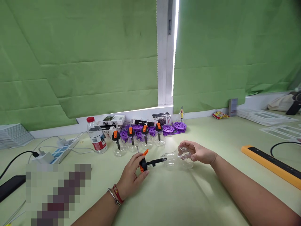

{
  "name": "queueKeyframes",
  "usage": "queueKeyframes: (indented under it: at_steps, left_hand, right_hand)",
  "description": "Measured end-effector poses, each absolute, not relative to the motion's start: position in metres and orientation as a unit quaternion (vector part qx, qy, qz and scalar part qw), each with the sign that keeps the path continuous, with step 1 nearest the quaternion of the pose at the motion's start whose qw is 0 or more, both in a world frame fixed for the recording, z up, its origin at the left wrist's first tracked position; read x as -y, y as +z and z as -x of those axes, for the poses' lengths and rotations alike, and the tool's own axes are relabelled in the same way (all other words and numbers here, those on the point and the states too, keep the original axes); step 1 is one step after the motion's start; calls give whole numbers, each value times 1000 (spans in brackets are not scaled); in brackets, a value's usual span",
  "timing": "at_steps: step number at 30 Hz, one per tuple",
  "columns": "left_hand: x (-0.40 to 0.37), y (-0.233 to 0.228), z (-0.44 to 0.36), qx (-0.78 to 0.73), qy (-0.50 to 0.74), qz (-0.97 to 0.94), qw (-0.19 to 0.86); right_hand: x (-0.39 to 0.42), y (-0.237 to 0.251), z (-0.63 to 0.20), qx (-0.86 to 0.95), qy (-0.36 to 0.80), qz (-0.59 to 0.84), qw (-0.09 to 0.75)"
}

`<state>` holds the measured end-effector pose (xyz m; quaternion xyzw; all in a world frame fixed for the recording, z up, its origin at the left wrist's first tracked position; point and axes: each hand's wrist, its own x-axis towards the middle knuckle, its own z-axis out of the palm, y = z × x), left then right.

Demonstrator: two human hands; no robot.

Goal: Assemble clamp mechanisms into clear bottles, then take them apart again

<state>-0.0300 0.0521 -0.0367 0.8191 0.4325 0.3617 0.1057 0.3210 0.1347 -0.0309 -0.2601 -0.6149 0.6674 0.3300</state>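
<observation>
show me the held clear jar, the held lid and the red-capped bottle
held clear jar [173, 159], head view, on side wall
held lid [143, 164], head view, on black part
red-capped bottle [97, 141], head view, on label

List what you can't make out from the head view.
All in the head view:
- Black-and-orange cap: partly covered by the left hand.
- Purple parts: partly hidden by capped jars.
- Lower-left patch: pixelated, contents unreadable.
- Black object: cut off by the left edge.
</observation>
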Motion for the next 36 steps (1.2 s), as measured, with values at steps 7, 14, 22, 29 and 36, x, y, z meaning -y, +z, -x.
queueKeyframes:
  at_steps: [7, 14, 22, 29, 36]
  left_hand:
    - [-49, -40, 30, -423, 338, -835, 95]
    - [-45, -41, 27, -391, 322, -859, 71]
    - [-44, -38, 26, -392, 320, -859, 81]
    - [-44, -36, 26, -395, 321, -858, 75]
    - [-45, -39, 27, -399, 314, -858, 73]
  right_hand:
    - [-125, -31, -297, 616, 681, 245, 313]
    - [-115, -30, -276, 606, 702, 235, 292]
    - [-114, -33, -272, 598, 707, 223, 304]
    - [-113, -36, -269, 597, 704, 225, 313]
    - [-113, -36, -266, 600, 694, 233, 321]
